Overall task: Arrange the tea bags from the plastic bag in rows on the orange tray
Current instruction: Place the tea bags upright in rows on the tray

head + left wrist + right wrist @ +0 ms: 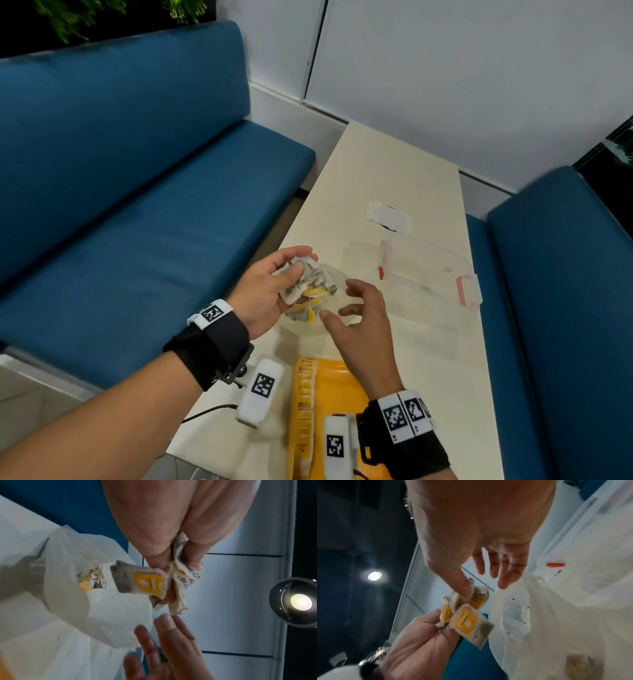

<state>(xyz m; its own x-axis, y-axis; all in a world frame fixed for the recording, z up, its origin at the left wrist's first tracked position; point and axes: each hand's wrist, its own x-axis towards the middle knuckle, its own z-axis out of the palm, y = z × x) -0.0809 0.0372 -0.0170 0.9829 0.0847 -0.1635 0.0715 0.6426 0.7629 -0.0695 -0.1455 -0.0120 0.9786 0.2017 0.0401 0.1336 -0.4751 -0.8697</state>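
Observation:
My left hand (pixel 291 277) grips a bunch of white tea bags (pixel 310 286) with yellow tags, held above the table. In the left wrist view one tea bag (pixel 137 580) sticks out sideways from the bunch. My right hand (pixel 342 303) is open with its fingers spread, just right of the bunch. Its thumb (pixel 462 586) reaches the tea bags (pixel 468 621); whether it touches them I cannot tell. The translucent plastic bag (pixel 337 317) lies under both hands, with tea bags inside it (pixel 89 580). The orange tray (pixel 337 383) lies near me, with a row of tea bags (pixel 303 411) along its left edge.
A clear plastic box (pixel 431 270) with pink latches lies on the cream table (pixel 428 377) behind the bag. A small white packet (pixel 388 217) lies farther back. Blue benches (pixel 137 205) flank the table on both sides.

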